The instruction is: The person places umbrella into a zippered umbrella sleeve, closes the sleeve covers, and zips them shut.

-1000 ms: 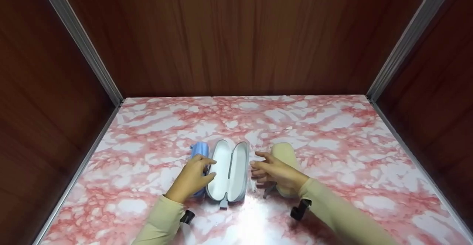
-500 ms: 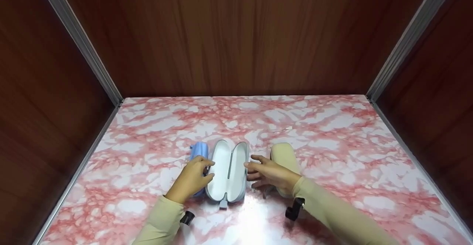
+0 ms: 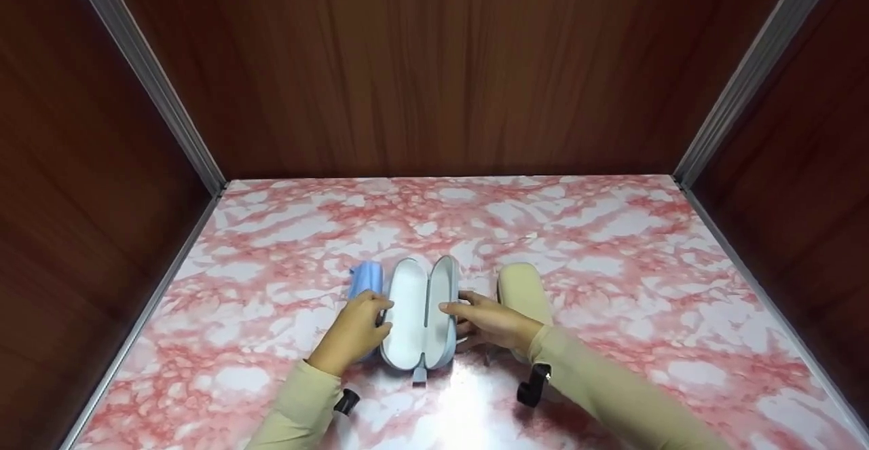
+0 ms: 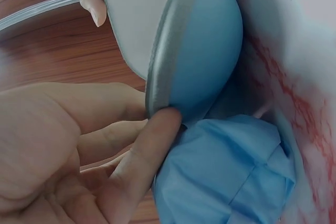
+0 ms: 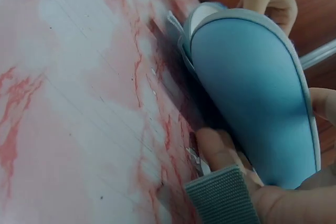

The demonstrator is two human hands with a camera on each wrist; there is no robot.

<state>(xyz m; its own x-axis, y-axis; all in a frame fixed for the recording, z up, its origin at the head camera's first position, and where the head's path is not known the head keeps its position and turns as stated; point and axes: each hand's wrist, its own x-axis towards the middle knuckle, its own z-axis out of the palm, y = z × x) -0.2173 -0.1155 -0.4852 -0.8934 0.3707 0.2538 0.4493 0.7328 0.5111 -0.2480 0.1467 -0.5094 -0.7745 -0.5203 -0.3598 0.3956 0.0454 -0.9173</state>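
A light-blue glasses case (image 3: 407,314) with a white lining lies open on the table, its strap tab (image 3: 419,377) towards me. My left hand (image 3: 353,332) pinches the left half's rim; the left wrist view has thumb and fingertips on the case's edge (image 4: 164,51). With the thumb over the inner side and fingers behind, my right hand (image 3: 495,321) holds the right half, whose blue outside (image 5: 252,87) fills much of the right wrist view. A crumpled blue cloth-like bundle (image 3: 367,277) sits left of the case, partly hidden by my left hand.
Right of the open case lies a beige case (image 3: 523,287), partly covered by my right hand. A grey woven strap (image 5: 223,198) shows beside the right fingers. Brown wood-grain panels (image 3: 434,70) wall in the marbled red-and-white tabletop (image 3: 597,233).
My right hand has moved left from beside the beige case and taken hold of the case's right half, which now tilts up more. The left hand has closed onto the left rim.
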